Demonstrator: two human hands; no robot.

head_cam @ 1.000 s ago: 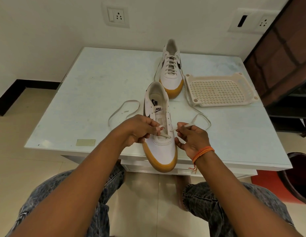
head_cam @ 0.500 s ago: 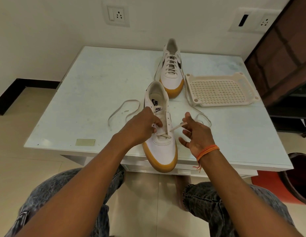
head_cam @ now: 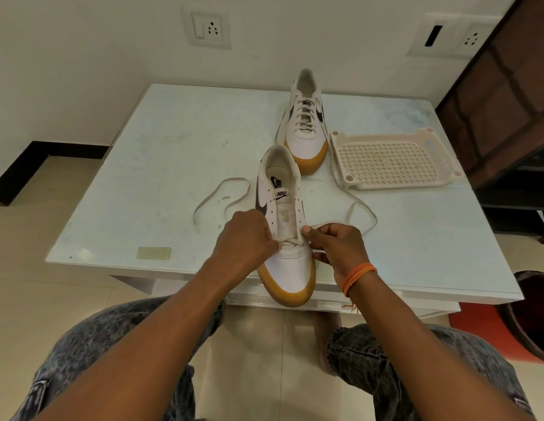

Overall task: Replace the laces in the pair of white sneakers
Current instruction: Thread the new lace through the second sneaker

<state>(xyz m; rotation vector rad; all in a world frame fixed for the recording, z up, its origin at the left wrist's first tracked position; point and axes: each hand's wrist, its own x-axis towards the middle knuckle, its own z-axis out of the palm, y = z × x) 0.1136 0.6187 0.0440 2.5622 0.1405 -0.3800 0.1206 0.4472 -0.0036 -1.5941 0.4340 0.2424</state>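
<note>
Lying on the pale glass-topped white table (head_cam: 161, 165), left to right: small yellowish rectangular sticker (head_cam: 154, 253) near the front edge; loose end of the flat cream shoelace (head_cam: 217, 196) looping left of the near shoe. Left hand (head_cam: 245, 238), fingers curled, pinches the lace at the left eyelet row of the near white sneaker with gum sole (head_cam: 287, 259), toe overhanging the table's front edge. Only the lowest eyelets are laced. Right hand (head_cam: 336, 246), orange thread wristband (head_cam: 357, 276), grips the lace at the right eyelet row; the remainder loops right. Second white sneaker (head_cam: 305, 129), fully laced, stands behind. Cream perforated plastic tray (head_cam: 392, 159) just right of it.
</note>
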